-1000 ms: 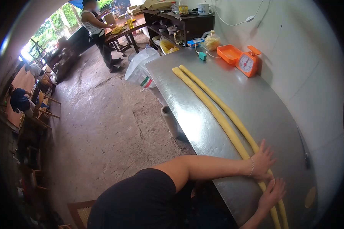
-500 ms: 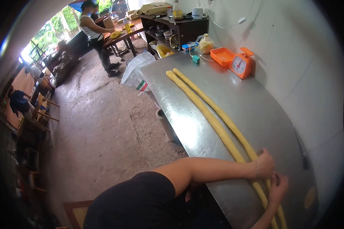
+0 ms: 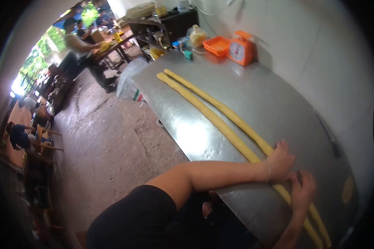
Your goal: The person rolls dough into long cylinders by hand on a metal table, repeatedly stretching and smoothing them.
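Note:
Two long yellow dough ropes [image 3: 212, 115] lie side by side along the metal table, running under my hands toward the bottom edge. My left hand [image 3: 281, 161], with a bracelet at the wrist, is curled over the far rope, its fingers bent. Right beside it, my right hand [image 3: 303, 189] is closed at the same rope, thumb close to the left hand. The part of the dough between my fingers is mostly hidden. Both ropes come out again past my right hand.
An orange kitchen scale [image 3: 239, 50] and its orange tray [image 3: 217, 45] stand at the table's far end, near a bag of yellow stuff [image 3: 197, 36]. A clear plastic bag [image 3: 130, 81] hangs by the corner. A person [image 3: 82, 47] works at another table; others sit at left.
My view has shifted, so the table and scale appear further left and higher. Both hands stay close together on the dough, in nearly the same pose.

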Demonstrator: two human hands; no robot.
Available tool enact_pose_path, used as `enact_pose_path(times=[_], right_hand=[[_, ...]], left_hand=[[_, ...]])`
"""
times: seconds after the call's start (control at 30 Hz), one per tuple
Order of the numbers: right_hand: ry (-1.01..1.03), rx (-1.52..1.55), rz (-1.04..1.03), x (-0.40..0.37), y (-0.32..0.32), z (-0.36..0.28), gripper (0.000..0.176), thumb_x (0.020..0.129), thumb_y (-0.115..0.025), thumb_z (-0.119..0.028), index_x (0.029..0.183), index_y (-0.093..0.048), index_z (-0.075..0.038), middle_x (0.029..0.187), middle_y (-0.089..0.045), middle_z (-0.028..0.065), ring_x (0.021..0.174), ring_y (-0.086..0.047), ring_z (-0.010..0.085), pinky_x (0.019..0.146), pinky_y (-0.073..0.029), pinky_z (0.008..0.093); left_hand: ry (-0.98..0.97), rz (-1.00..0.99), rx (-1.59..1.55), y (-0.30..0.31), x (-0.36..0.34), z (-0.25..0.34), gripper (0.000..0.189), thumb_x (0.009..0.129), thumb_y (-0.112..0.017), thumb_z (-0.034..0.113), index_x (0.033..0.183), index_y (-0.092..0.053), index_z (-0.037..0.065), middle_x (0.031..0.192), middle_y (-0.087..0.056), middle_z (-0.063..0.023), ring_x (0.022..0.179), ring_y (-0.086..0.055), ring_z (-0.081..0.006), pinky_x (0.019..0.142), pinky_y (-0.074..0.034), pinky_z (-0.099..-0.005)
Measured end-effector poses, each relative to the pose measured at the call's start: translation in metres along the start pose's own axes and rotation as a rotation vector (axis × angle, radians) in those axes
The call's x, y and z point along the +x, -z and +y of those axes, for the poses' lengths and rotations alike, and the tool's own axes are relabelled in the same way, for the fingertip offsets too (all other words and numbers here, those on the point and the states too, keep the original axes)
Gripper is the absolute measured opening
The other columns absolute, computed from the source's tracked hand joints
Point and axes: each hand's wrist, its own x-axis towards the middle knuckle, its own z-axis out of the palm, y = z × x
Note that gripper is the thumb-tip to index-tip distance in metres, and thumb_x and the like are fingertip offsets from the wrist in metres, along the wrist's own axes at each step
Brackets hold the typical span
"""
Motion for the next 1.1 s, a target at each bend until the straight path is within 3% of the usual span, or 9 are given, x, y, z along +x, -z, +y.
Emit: enact_pose_path(times=[0.33, 0.5, 0.6, 0.67, 0.77, 0.87, 0.97, 1.1], right_hand=[[0.037, 0.0, 0.08, -0.003, -0.004, -0.006, 0.047, 0.1, -0.074, -0.039, 0.119, -0.073, 0.004, 0.121, -0.073, 0.0244, 0.114, -0.068, 0.0444, 0.099, -0.053, 0.0499], [0.048, -0.032, 0.116, 0.0, -0.006, -0.004, 0.048, 0.097, -0.077, -0.042, 0.115, -0.075, 0.002, 0.118, -0.076, 0.02, 0.11, -0.07, 0.0408, 0.094, -0.055, 0.0481], [0.046, -0.025, 0.12, -0.006, -0.009, -0.004, 0.05, 0.097, -0.077, -0.045, 0.114, -0.077, 0.002, 0.116, -0.077, 0.0189, 0.109, -0.071, 0.039, 0.092, -0.056, 0.0473], [0.05, 0.005, 0.13, -0.004, -0.012, -0.003, 0.054, 0.097, -0.076, -0.05, 0.114, -0.077, 0.002, 0.115, -0.077, 0.0178, 0.107, -0.072, 0.0381, 0.092, -0.056, 0.0462], [0.091, -0.012, 0.189, -0.003, -0.011, -0.004, 0.05, 0.094, -0.081, -0.045, 0.113, -0.077, 0.002, 0.114, -0.078, 0.0172, 0.106, -0.072, 0.038, 0.094, -0.057, 0.0462], [0.268, -0.084, 0.335, -0.004, -0.006, -0.012, 0.039, 0.091, -0.085, -0.031, 0.112, -0.078, 0.001, 0.111, -0.079, 0.0154, 0.104, -0.073, 0.037, 0.098, -0.056, 0.0484], [0.458, 0.034, 0.313, -0.012, 0.016, -0.05, 0.028, 0.086, -0.084, -0.016, 0.11, -0.079, -0.002, 0.107, -0.079, 0.0142, 0.095, -0.076, 0.0352, 0.099, -0.057, 0.0524], [0.596, 0.402, 0.153, -0.028, 0.036, -0.09, 0.021, 0.089, -0.076, -0.011, 0.109, -0.079, -0.007, 0.101, -0.079, 0.0144, 0.086, -0.077, 0.0319, 0.093, -0.061, 0.052]], left_hand=[[-0.015, 0.053, 0.019, 0.003, -0.003, -0.002, 0.071, 0.098, -0.061, 0.062, 0.111, -0.067, -0.008, 0.124, -0.066, -0.0429, 0.124, -0.062, -0.0538, 0.106, -0.047, -0.0538], [-0.039, 0.09, 0.06, -0.001, -0.003, -0.006, 0.069, 0.099, -0.06, 0.064, 0.109, -0.07, -0.004, 0.111, -0.071, -0.0318, 0.116, -0.068, -0.0447, 0.095, -0.054, -0.0483], [-0.068, 0.035, 0.062, 0.006, -0.003, -0.009, 0.069, 0.098, -0.06, 0.064, 0.106, -0.071, -0.003, 0.104, -0.073, -0.0286, 0.107, -0.071, -0.0416, 0.089, -0.057, -0.0478], [-0.094, 0.105, 0.09, -0.001, -0.004, -0.012, 0.068, 0.098, -0.06, 0.064, 0.106, -0.071, -0.003, 0.101, -0.074, -0.0279, 0.102, -0.072, -0.0409, 0.087, -0.058, -0.048], [-0.103, 0.119, 0.082, -0.001, -0.005, -0.012, 0.067, 0.098, -0.06, 0.063, 0.104, -0.071, -0.003, 0.098, -0.074, -0.028, 0.099, -0.073, -0.0412, 0.086, -0.059, -0.0492], [-0.099, 0.131, 0.079, -0.001, -0.003, -0.013, 0.067, 0.098, -0.061, 0.063, 0.103, -0.07, -0.003, 0.099, -0.074, -0.0285, 0.098, -0.073, -0.0417, 0.086, -0.059, -0.0495], [-0.073, 0.11, 0.102, -0.001, -0.004, -0.007, 0.067, 0.098, -0.061, 0.064, 0.102, -0.07, -0.002, 0.1, -0.074, -0.0284, 0.099, -0.072, -0.0419, 0.086, -0.058, -0.0489], [-0.02, -0.016, 0.042, 0.011, -0.003, -0.002, 0.067, 0.098, -0.06, 0.065, 0.101, -0.07, -0.001, 0.1, -0.074, -0.0278, 0.104, -0.07, -0.0425, 0.087, -0.055, -0.0481]])
